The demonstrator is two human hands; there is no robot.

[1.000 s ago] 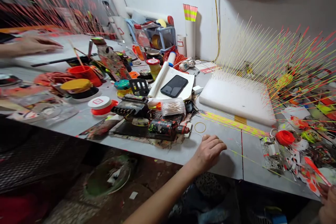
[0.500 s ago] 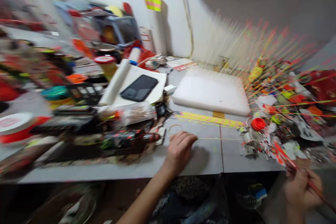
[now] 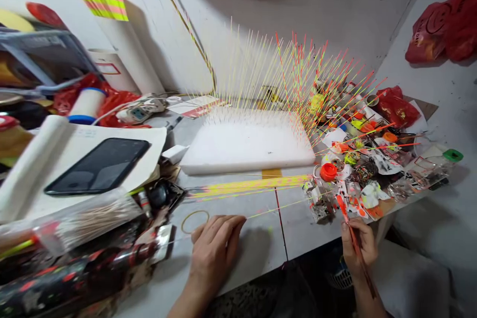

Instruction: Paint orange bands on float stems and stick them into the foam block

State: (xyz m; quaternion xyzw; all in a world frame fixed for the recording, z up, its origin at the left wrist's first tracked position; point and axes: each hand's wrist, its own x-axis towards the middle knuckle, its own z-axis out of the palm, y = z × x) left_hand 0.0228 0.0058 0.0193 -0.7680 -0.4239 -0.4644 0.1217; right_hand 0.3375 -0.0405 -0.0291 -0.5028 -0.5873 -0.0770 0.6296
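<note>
My left hand (image 3: 214, 243) rests at the table's near edge, fingers closed on a thin yellow-green rod (image 3: 278, 207). The rod points right, its far end near a paint-stained block (image 3: 316, 206). In my right hand (image 3: 361, 246) is a slim paintbrush (image 3: 353, 232), held between thumb and fingers. Its orange tip sits over paint-smeared scraps (image 3: 356, 201). An orange-red paint pot (image 3: 328, 172) stands just beyond. Behind the rod lies a bundle of yellow rods (image 3: 253, 186). A thin yellow ring (image 3: 182, 221) lies left of my left hand.
A white foam block (image 3: 249, 144) holds many upright thin rods, some red-tipped. Left are a phone (image 3: 99, 165) on paper, bagged cotton swabs (image 3: 93, 218) and a dark paint-spotted bottle (image 3: 74, 273). Paint clutter and a clear bottle (image 3: 425, 174) crowd the right.
My view has swung right and closer, so the table's things appear further left. Both hands keep their holds on the rod and the paintbrush.
</note>
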